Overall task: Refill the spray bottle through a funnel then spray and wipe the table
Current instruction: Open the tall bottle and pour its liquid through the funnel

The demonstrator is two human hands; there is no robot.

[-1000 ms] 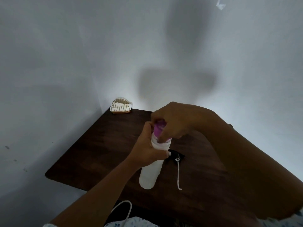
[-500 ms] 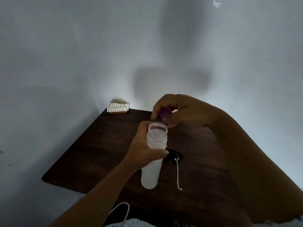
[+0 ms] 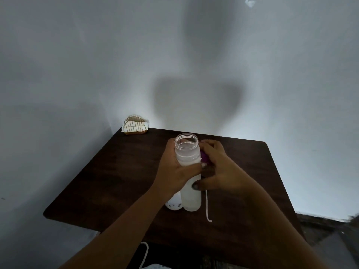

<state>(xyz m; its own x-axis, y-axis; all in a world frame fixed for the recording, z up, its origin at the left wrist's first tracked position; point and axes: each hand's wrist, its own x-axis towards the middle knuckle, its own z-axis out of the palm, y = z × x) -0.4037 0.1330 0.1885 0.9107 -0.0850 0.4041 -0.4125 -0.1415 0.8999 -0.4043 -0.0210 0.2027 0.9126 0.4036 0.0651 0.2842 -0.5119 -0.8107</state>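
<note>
A tall translucent white bottle stands upright on the dark wooden table, its wide mouth uncapped. My left hand grips it around the upper body. My right hand sits just right of the bottle, low over the table, with its fingers curled round a purple cap. A smaller white container with dark dots stands against the bottle's left side, mostly hidden by my left hand. A thin white tube lies on the table right of the bottle.
A gold wire napkin holder with white napkins stands at the far left corner by the wall. White walls close off the back and left. A white cable hangs below the near edge.
The purple cap came off the bottle. My right hand lifted it away, then carried it down to the right of the bottle near the table. The camera tilted down.
</note>
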